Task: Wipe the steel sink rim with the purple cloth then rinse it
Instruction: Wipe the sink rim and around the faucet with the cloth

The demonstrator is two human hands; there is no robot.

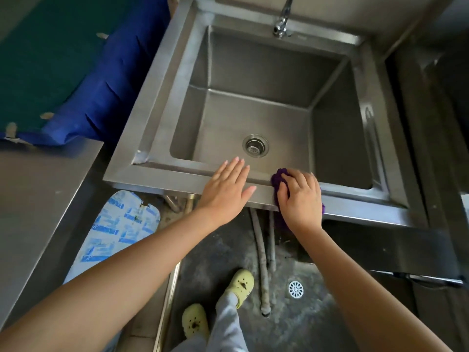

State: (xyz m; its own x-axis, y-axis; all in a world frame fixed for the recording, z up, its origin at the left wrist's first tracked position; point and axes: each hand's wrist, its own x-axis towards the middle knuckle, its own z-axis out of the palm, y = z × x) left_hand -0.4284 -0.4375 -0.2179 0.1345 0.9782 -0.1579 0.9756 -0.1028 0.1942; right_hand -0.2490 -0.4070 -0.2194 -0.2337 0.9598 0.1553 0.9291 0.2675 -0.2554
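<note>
My right hand [300, 196] curls its fingers down over the purple cloth [279, 179], pressing it bunched onto the front strip of the sink rim [157, 174], on my side of the drain [255, 145] and slightly right. My left hand [224, 189] lies flat, fingers straight, on the same strip, left of the drain. The strip runs left to right, so I judge the wipe goes sideways.

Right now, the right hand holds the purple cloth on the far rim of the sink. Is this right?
Not quite. The head view shows the right hand holding the purple cloth on the near rim of the sink, not the far one.
</note>
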